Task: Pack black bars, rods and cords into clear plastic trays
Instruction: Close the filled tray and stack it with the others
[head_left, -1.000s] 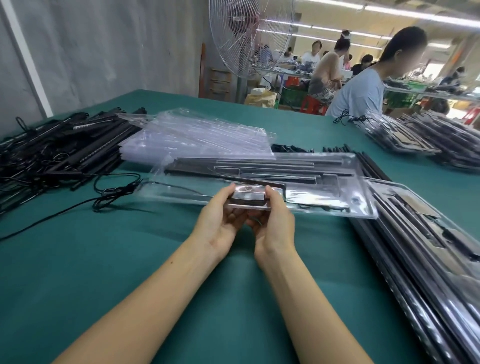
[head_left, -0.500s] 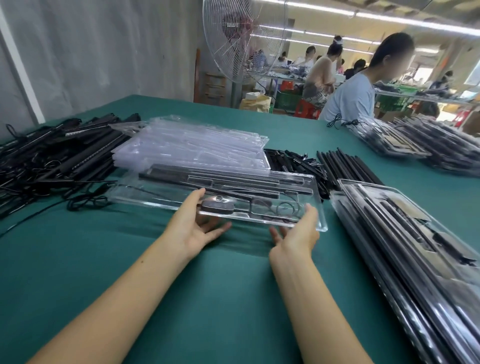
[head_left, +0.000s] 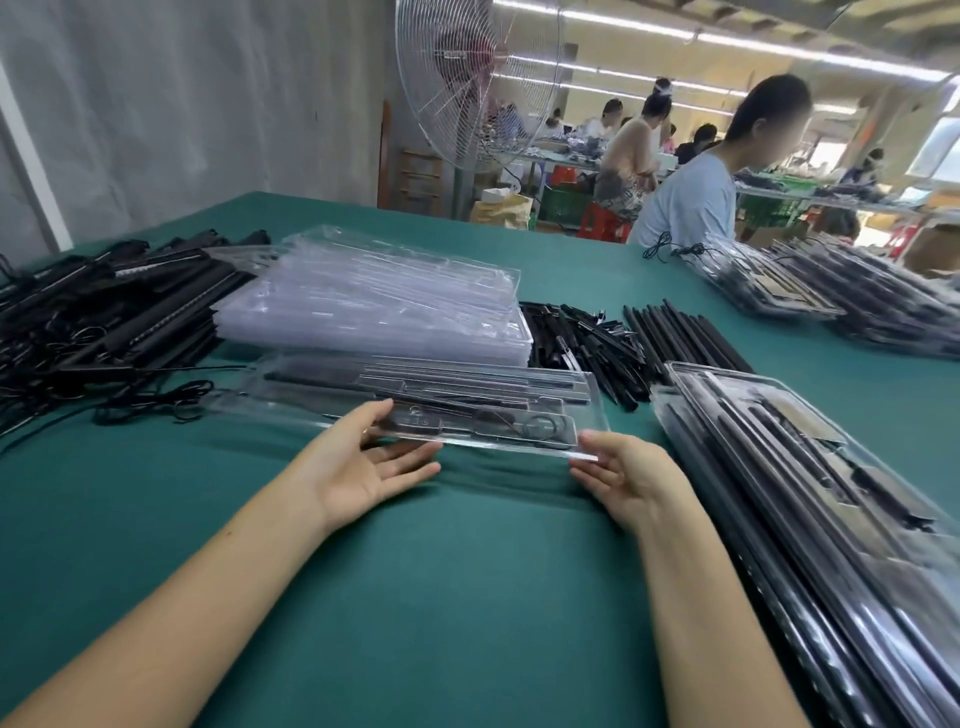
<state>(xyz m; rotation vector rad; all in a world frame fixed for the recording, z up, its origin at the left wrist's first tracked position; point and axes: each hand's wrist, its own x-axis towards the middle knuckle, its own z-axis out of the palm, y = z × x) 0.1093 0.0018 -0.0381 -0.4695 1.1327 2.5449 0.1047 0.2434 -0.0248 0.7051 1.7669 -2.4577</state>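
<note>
Holding the filled clear tray just above the green surface, the left hand lies palm up, fingers straight below the near rim, thumb on top. The right hand pinches the near right corner. Empty trays are stacked behind the tray, with black rods to its right.

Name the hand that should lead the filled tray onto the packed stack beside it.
Right, probably. The right hand is at the filled tray's near right corner, beside the packed stack. The left hand sits at the tray's near edge toward its middle, farther from that stack.
</note>
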